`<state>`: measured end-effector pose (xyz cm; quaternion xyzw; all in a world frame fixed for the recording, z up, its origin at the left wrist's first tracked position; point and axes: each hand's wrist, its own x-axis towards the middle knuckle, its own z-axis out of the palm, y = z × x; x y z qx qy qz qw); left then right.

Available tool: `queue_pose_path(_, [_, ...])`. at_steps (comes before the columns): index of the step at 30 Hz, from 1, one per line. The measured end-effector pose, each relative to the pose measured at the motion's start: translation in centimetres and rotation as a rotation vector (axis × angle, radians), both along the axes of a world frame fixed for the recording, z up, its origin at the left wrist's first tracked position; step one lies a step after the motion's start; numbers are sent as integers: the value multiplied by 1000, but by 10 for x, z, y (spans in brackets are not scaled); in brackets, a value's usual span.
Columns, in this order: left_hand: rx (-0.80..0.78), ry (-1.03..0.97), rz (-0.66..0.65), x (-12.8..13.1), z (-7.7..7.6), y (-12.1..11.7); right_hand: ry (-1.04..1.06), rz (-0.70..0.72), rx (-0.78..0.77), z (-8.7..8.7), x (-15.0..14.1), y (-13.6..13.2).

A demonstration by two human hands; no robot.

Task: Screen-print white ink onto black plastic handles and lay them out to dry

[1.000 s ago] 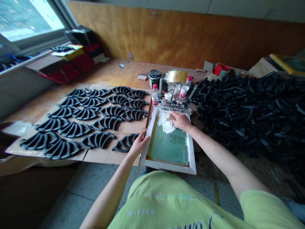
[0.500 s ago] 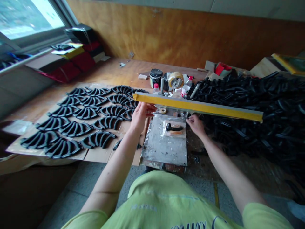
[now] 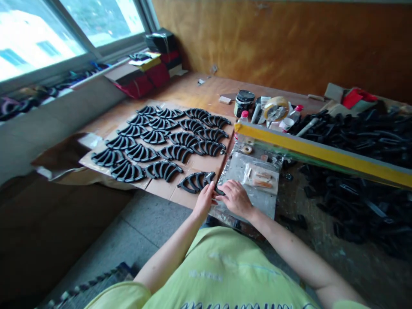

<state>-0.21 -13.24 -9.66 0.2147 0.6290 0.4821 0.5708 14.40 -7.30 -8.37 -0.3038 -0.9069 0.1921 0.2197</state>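
Observation:
My left hand (image 3: pixel 204 199) and my right hand (image 3: pixel 234 198) meet at the near edge of a metal printing plate (image 3: pixel 257 184). Both hold a black ribbed arched plastic part (image 3: pixel 195 182), its thin end reaching between my fingers. Under my right palm is the plate's foil-covered surface, with a taped packet (image 3: pixel 260 179) farther back. Beyond it, a hinged screen-printing frame (image 3: pixel 322 154) stands raised, with its yellow-taped edge facing me. Rows of matching black parts (image 3: pixel 183 143) lie on flattened cardboard (image 3: pixel 161 193) to my left.
A large heap of black plastic parts (image 3: pixel 354 137) fills the bench to the right. Behind the frame stand a black ink tin (image 3: pixel 244 103), a tape roll (image 3: pixel 276 108) and small bottles (image 3: pixel 244 115). A window (image 3: pixel 64 34) is at the far left.
The view has turned left. My hands have come together at the plate's near edge, with the black part between them. The raised frame, flat a second ago, stays up.

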Motion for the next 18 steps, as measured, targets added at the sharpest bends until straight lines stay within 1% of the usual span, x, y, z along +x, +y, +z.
queue_pose_path(2, [-62, 106, 102, -36, -20, -19, 8, 55, -62, -13, -26, 1])
queue_pose_path(5, [-229, 259, 219, -90, -53, -47, -74, 6, -129, -39, -56, 19])
queue_pose_path(6, [-287, 299, 238, -104, -65, -55, -131, -8, -148, -48, -65, 26])
queue_pose_path(8, [-379, 368, 200, -124, -85, -64, -268, -12, -201, -63, -82, 33])
queue_pose_path(10, [-427, 415, 106, -135, -99, -65, -390, -14, -256, -74, -98, 34])
queue_pose_path(12, [-443, 431, 24, -138, -109, -57, -465, -37, -294, -79, -112, 29])
queue_pose_path(15, [-428, 419, -30, -138, -119, -38, -498, -102, -303, -80, -122, 25])
queue_pose_path(18, [-404, 406, -66, -134, -127, -12, -523, -184, -310, -76, -121, 34])
